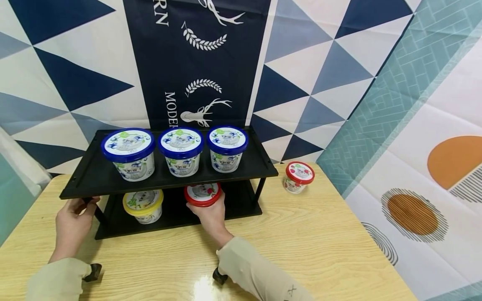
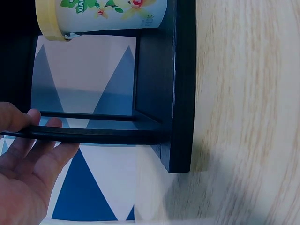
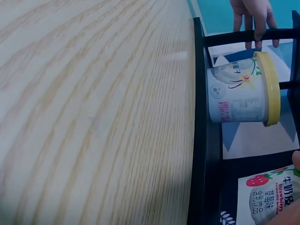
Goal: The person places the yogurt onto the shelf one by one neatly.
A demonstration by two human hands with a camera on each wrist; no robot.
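Observation:
My right hand (image 1: 211,215) grips a red-lidded strawberry tub (image 1: 203,193), which is at the middle of the black rack's lower shelf (image 1: 241,205). Part of its printed side is visible at the bottom right of the right wrist view. Thumb and fingers of my left hand (image 1: 73,225) pinch the rack's front left post (image 2: 103,136). Between the two hands, a yellow-lidded tub (image 1: 144,205) stands upright on the lower shelf. Overhead, three blue-lidded tubs (image 1: 128,154) stand in a row on the upper shelf (image 1: 162,184).
Another red-lidded tub (image 1: 298,177) stands on the wooden table (image 1: 301,242), right of the rack. Behind the rack hangs a patterned cloth (image 1: 199,62). The upper shelf overhangs both hands' work area, and a front right post (image 1: 258,190) stands right of my right hand.

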